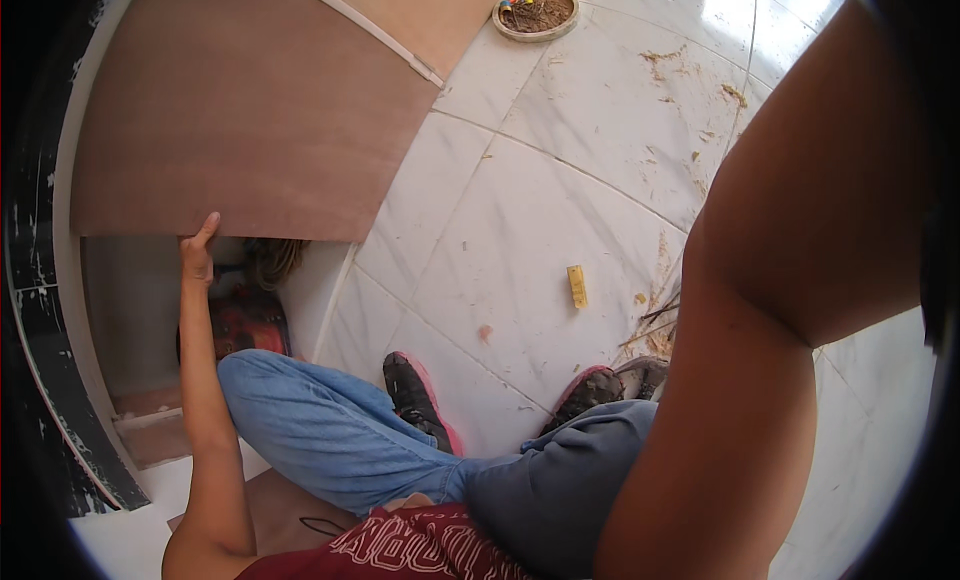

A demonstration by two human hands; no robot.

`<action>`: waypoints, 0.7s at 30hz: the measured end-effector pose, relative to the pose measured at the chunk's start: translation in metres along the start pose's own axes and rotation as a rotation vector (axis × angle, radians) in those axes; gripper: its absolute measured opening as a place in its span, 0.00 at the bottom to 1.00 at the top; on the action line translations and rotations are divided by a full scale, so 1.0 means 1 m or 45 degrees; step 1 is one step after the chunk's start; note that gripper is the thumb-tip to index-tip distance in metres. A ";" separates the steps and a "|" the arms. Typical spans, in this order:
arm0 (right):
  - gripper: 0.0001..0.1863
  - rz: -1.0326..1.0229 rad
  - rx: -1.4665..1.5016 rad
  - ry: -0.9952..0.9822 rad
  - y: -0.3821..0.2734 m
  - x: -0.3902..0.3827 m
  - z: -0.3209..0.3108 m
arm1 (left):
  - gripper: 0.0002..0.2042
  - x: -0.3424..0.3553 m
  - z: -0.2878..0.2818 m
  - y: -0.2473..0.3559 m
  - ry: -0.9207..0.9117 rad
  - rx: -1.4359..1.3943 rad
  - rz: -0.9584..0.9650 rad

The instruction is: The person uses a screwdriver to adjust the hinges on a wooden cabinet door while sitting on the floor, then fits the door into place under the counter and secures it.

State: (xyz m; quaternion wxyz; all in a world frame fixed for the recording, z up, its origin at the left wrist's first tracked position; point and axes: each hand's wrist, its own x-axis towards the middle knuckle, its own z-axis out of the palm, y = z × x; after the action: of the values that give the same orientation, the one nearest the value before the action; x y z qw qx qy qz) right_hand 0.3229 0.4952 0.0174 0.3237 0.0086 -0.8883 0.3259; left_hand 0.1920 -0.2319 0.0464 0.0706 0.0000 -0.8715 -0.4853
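The lower edge of the brown board [250,110] is gripped by the left hand [198,255], fingers hidden behind it; the right hand is out of view.

Left hand [198,255] grips the lower edge of a brown plywood panel [250,110] above white floor tiles [520,240]

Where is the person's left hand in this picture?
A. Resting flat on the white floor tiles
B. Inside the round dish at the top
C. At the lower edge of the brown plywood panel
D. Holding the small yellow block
C: the left hand reaches up with its fingers against the bottom edge of the brown plywood panel, well away from the yellow block and the round dish.
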 end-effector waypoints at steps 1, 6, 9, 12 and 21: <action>0.12 -0.007 0.013 -0.011 0.000 0.004 0.004 | 0.30 0.001 0.000 0.000 0.007 0.011 0.007; 0.12 -0.041 0.091 -0.081 -0.003 0.010 0.016 | 0.27 -0.017 0.026 0.011 0.197 0.271 -0.119; 0.12 -0.052 0.129 -0.129 -0.006 0.009 0.014 | 0.31 -0.018 0.040 0.001 0.141 -0.282 -0.088; 0.13 -0.065 0.147 -0.218 -0.016 0.016 0.016 | 0.28 -0.025 0.041 0.016 0.144 -0.544 -0.100; 0.13 -0.117 0.175 -0.397 -0.033 0.038 0.046 | 0.18 -0.010 0.032 0.015 0.079 -0.676 -0.251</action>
State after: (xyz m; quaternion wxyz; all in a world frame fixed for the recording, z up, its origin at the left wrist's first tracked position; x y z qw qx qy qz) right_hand 0.2739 0.4496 0.0316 0.1951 0.1217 -0.9020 0.3655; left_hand 0.1987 -0.1960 0.0411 0.0472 0.0813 -0.7070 -0.7009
